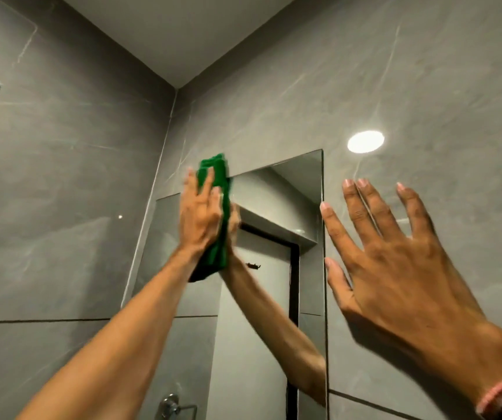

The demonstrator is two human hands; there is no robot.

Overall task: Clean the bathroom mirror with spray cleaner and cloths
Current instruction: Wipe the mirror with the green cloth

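The mirror [277, 207] is a tall rectangle set in the grey tiled wall, and I see it from below. My left hand [199, 216] presses a folded green cloth [217, 213] flat against the glass near the mirror's top left corner. The hand looks blurred. My right hand [395, 262] lies flat on the tiles just right of the mirror's right edge, fingers spread and holding nothing. A pink band circles its wrist. The glass reflects my left arm and a door. No spray bottle is in view.
A grey tiled side wall [61, 177] meets the mirror wall at a corner on the left. A chrome towel ring [172, 407] hangs low beside the mirror. A ceiling lamp's glare [365, 141] shows on the tiles above my right hand.
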